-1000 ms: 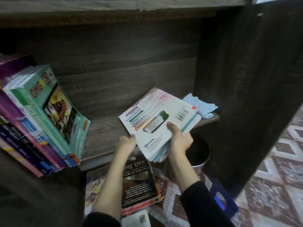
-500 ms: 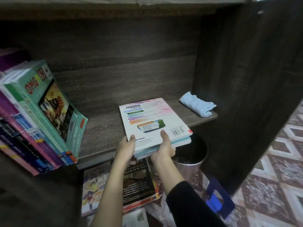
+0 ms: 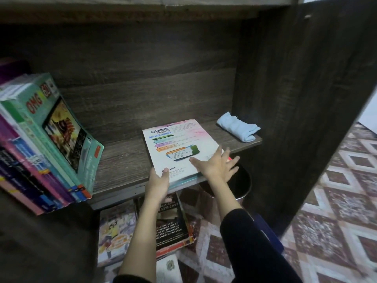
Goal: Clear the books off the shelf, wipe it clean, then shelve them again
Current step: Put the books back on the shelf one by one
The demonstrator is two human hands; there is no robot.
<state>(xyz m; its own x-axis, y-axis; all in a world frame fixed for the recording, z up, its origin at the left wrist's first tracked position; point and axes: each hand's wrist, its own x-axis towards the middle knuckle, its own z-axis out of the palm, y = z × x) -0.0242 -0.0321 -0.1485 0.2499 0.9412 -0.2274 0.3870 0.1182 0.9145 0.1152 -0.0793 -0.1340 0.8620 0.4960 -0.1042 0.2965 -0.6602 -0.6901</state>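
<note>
Where the stack of workbooks (image 3: 175,148) lies flat on the wooden shelf (image 3: 122,164), its near edge juts slightly past the shelf's front lip. Its top cover is white with a pink wash and reads "ANJAKAN PRIMA". Thin teal page edges show beneath that cover at the front.

The left hand (image 3: 158,180) grips the stack's near left corner, with the thumb pressed on top of the cover and the fingers tucked out of sight below. The right hand (image 3: 216,166) is spread flat, fingers straight and splayed, over the near right corner. It is blurred, and only its thumb plainly lies on the cover.

At the shelf's right end, against the side panel and apart from the stack, sits a crumpled light blue cloth (image 3: 237,129). At the left end a leaning row of books (image 3: 30,156) tilts to the right, with a green-covered one (image 3: 65,129) facing outward. Bare board lies between this row and the stack.

Below the shelf, more books (image 3: 171,223) lie on the patterned floor (image 3: 336,190). A dark metal bin (image 3: 243,186) stands under the shelf's right end, behind the right forearm. A black sleeve (image 3: 251,242) covers that arm.
</note>
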